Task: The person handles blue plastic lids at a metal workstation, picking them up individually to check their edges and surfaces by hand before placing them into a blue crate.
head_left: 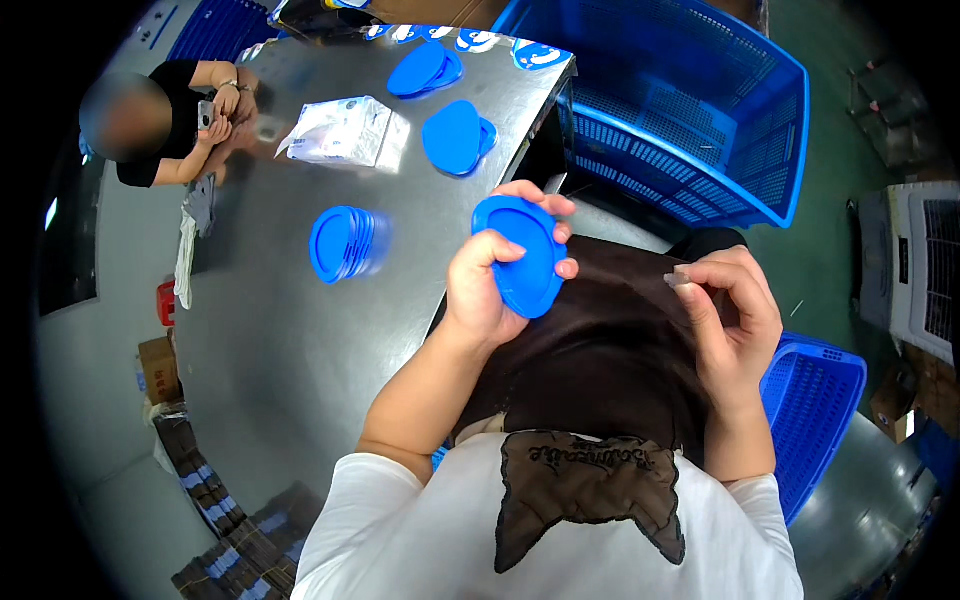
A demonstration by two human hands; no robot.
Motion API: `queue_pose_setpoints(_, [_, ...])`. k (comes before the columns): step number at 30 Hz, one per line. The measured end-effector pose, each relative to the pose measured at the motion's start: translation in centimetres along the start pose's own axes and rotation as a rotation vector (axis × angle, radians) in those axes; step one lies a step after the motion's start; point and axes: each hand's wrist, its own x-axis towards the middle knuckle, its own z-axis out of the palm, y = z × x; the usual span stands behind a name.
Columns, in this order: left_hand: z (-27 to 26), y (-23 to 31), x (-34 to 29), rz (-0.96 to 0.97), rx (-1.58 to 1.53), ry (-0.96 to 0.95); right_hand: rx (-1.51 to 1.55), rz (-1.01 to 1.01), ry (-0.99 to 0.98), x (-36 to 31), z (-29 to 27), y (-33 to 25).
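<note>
Clearly, your left hand [477, 290] grasped a blue lid [525, 270], its fingers [567, 268] curled round the right edge, above the dark cloth [600, 340] on your lap, near the table [270, 340]. The lid's long axis slanted from upper left to lower right, and it lay well apart from your right hand [735, 315], to the left of it. That hand's fingers pinched a small pale scrap [677, 279], nearer to it than the lid.

Lid stack [343, 244] on table [270, 350], box [343, 132] behind (crate [640, 152] at right)
</note>
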Motion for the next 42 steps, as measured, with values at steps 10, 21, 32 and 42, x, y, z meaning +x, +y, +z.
queue_pose_setpoints(10, [2.0, -1.4, 0.4, 0.02, 0.046, 0.013, 0.026, -0.205, -0.148, -0.3, 5.0, -1.0])
queue_pose_setpoints(21, [-0.2, 0.1, 0.7, 0.103, 0.017, 0.025, 0.255, -0.092, -0.246, -0.6, 0.3, -1.7])
queue_pose_setpoints(32, [1.9, -0.7, 0.5, 0.071, 0.023, -0.033, 0.111, -0.102, -0.099, -0.3, 5.2, -0.5])
queue_pose_setpoints(42, [1.4, -0.4, 0.4, 0.013, -0.05, -0.037, 0.01, -0.066, -0.021, -0.3, 2.5, 0.0])
